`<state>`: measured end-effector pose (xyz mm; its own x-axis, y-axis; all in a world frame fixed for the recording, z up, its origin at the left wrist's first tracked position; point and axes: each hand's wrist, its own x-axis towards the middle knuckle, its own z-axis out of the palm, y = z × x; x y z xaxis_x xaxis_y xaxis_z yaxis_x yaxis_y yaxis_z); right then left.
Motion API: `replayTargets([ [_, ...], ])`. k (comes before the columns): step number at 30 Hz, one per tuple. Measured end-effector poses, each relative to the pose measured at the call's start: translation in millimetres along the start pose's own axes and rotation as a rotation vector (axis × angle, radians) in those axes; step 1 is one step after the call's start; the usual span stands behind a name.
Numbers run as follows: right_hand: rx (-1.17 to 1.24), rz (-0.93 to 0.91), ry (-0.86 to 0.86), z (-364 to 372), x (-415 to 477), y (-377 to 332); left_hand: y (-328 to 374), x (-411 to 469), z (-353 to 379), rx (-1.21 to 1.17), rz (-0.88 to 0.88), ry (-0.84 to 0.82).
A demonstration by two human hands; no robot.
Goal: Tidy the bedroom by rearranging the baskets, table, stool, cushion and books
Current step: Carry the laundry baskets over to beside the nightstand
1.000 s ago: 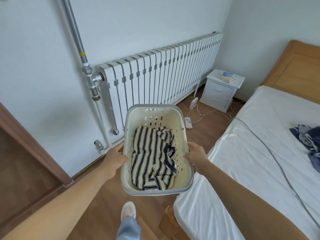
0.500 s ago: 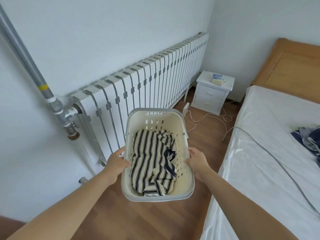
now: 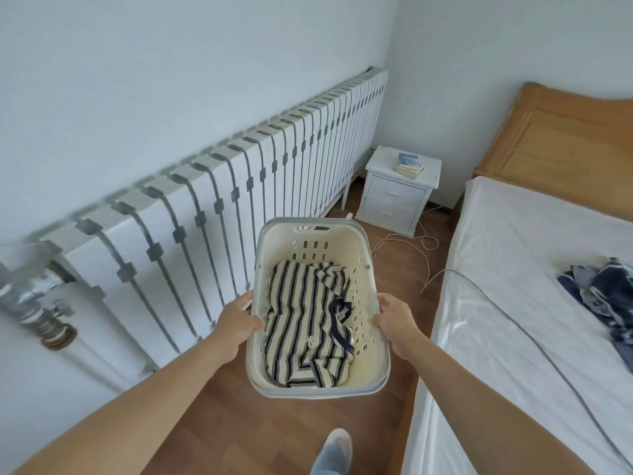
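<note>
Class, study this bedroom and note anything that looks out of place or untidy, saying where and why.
Crumpled blue clothes lie on the mattress instead of in the basket. A cable trails across the mattress, and cords lie looped on the floor beside the nightstand.

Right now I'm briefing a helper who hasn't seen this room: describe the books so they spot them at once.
Follow the long white radiator along the wall to its far end, where a small white nightstand stands in the corner beside the bed's wooden headboard. The books are the small stack lying flat on its top. Their blue top cover stands out against the white nightstand.
</note>
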<state>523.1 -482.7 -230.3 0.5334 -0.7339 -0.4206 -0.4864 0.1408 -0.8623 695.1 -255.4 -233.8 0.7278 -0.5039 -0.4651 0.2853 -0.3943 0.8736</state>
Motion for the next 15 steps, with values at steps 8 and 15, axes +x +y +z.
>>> replayTargets([
  [8, -0.043, -0.015, 0.043, -79.3, 129.2, -55.4, 75.3, 113.4, 94.4, -0.052, 0.001, -0.020],
  [15, -0.081, -0.030, 0.064, -131.4, 212.2, -87.2, 116.1, 180.8, 159.5, -0.094, 0.017, -0.029],
])
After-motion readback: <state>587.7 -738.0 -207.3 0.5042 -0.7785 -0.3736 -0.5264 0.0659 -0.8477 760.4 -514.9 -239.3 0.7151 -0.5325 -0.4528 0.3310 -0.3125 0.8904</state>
